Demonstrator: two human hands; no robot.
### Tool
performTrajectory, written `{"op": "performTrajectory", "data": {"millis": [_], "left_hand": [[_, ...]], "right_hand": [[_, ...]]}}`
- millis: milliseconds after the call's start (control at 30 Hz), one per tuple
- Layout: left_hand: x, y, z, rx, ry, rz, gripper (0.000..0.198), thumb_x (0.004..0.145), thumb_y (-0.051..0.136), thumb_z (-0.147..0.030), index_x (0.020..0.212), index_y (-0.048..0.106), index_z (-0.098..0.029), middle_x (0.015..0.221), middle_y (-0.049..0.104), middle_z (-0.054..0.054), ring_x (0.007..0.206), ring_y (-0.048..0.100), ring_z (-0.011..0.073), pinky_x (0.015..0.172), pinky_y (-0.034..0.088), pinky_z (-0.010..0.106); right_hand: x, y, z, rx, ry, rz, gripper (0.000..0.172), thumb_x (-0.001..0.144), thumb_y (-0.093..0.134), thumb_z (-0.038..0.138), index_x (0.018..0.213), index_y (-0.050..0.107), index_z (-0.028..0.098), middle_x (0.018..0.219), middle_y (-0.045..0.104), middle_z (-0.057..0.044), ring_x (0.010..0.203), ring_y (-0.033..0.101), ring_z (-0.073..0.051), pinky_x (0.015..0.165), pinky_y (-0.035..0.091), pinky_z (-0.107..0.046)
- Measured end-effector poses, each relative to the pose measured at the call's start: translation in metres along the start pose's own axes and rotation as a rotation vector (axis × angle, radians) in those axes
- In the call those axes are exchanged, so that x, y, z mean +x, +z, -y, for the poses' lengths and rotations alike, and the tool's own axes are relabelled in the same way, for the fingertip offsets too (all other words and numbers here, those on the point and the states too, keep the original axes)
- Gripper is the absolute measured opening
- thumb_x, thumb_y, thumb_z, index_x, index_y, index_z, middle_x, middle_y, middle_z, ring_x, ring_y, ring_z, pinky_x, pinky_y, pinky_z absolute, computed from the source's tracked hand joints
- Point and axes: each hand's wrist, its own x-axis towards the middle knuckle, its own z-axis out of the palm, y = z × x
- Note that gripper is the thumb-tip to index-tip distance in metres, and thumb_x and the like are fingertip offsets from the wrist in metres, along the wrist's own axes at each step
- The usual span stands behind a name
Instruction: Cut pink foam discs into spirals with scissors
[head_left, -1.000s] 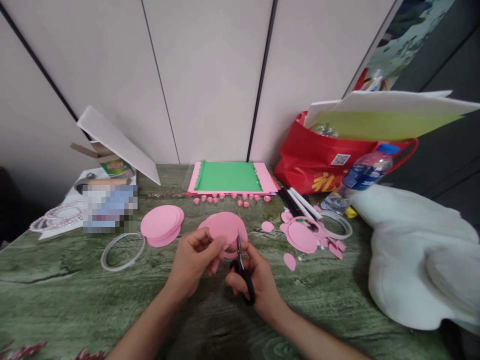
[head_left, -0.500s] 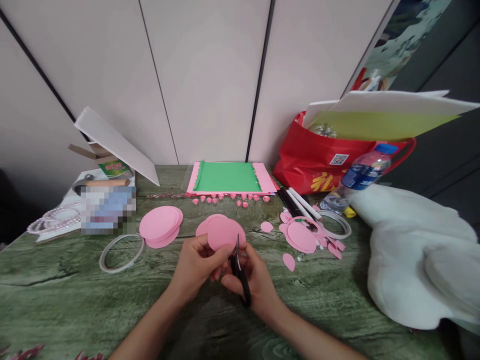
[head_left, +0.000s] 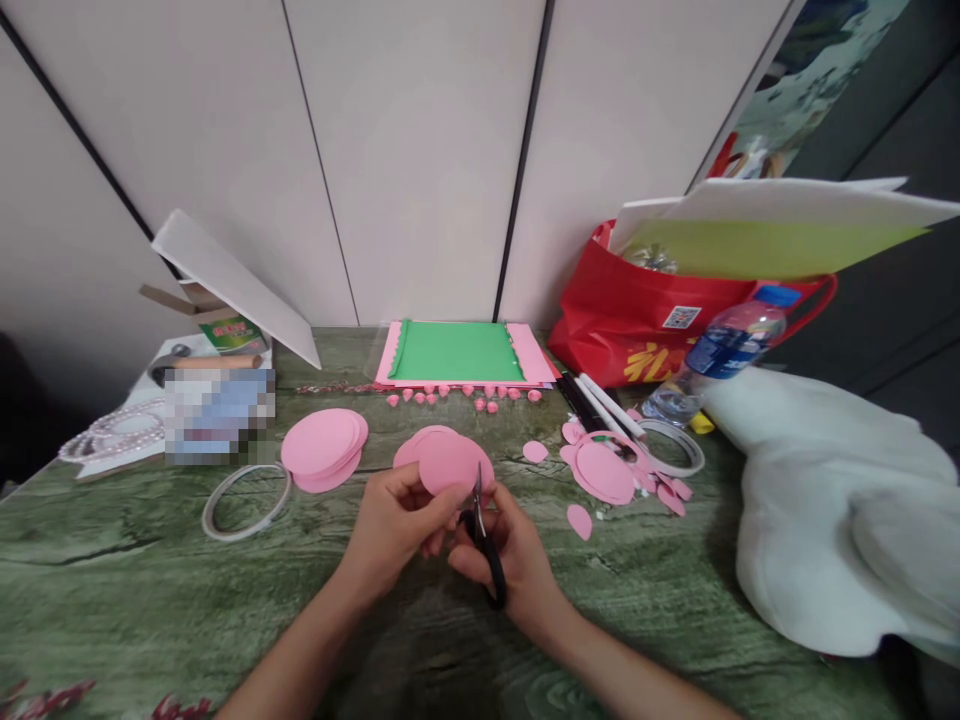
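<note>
My left hand [head_left: 397, 515] is closed on a pink paper circle [head_left: 448, 462], pinching its lower left edge between thumb and fingers. In my right hand [head_left: 506, 550] is a pair of scissors [head_left: 486, 548] with black handles, its blades pointing up at the circle's right edge. Whether the blades bite into the paper is hard to tell. Behind the held circle, more pink circles [head_left: 424, 436] lie on the table. A stack of pink circles [head_left: 322, 443] sits to the left of my hands. To the right lie a teardrop-shaped pink piece [head_left: 579, 521] and several pink offcuts [head_left: 670, 497].
Rolls of tape lie left [head_left: 247, 502] and right [head_left: 679, 447]. Green paper [head_left: 457, 352] on pink sheets is at the back, small pink rolled pieces [head_left: 480, 404] before it. A red bag [head_left: 592, 310], a bottle [head_left: 731, 340] and a white cushion [head_left: 817, 520] stand right.
The scissors' handles have shifted slightly right and look closer together. My left hand keeps its hold on the circle. The whole view has shifted slightly.
</note>
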Motion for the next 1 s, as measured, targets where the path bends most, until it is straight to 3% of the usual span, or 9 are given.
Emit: {"op": "performTrajectory", "data": {"millis": [200,433,833,1000], "left_hand": [[-0.0001,-0.0009,-0.0018,0.011,0.003,-0.021,0.024,0.069,0.065,-0.032,0.057,0.054,-0.014,0.04,0.048,-0.005,0.03,0.038,0.004,0.031,0.027,0.015],[-0.0009,-0.0014,-0.0042,0.011,-0.008,-0.038,0.025,0.068,0.066,-0.032,0.057,0.054,-0.014,0.041,0.049,-0.005,0.03,0.039,0.0037,0.031,0.026,0.015],[-0.0011,-0.0026,-0.0014,-0.074,0.019,-0.059,0.024,0.071,0.065,-0.031,0.058,0.053,-0.014,0.041,0.051,-0.006,0.03,0.04,0.0032,0.032,0.028,0.014],[-0.0027,0.0013,-0.0026,-0.085,0.031,-0.004,0.021,0.073,0.062,-0.03,0.061,0.058,-0.013,0.049,0.058,-0.003,0.031,0.045,0.0044,0.031,0.032,0.015]], "right_hand": [[-0.001,-0.0013,0.0007,-0.011,0.028,-0.008,0.056,0.058,0.077,0.046,0.093,0.04,0.022,0.055,0.048,0.008,0.043,0.035,-0.007,0.043,0.026,-0.019],[-0.0016,-0.002,-0.0013,-0.02,0.07,-0.036,0.052,0.058,0.078,0.035,0.092,0.04,0.023,0.051,0.049,0.01,0.04,0.033,-0.006,0.041,0.024,-0.018],[-0.0031,-0.0005,0.0023,-0.09,0.08,-0.05,0.046,0.061,0.074,0.037,0.093,0.044,0.022,0.048,0.052,0.009,0.035,0.039,-0.006,0.036,0.028,-0.016],[-0.0042,0.0021,0.0011,-0.039,0.043,-0.005,0.048,0.06,0.076,0.041,0.091,0.044,0.023,0.06,0.06,0.005,0.038,0.042,-0.007,0.037,0.031,-0.017]]}}
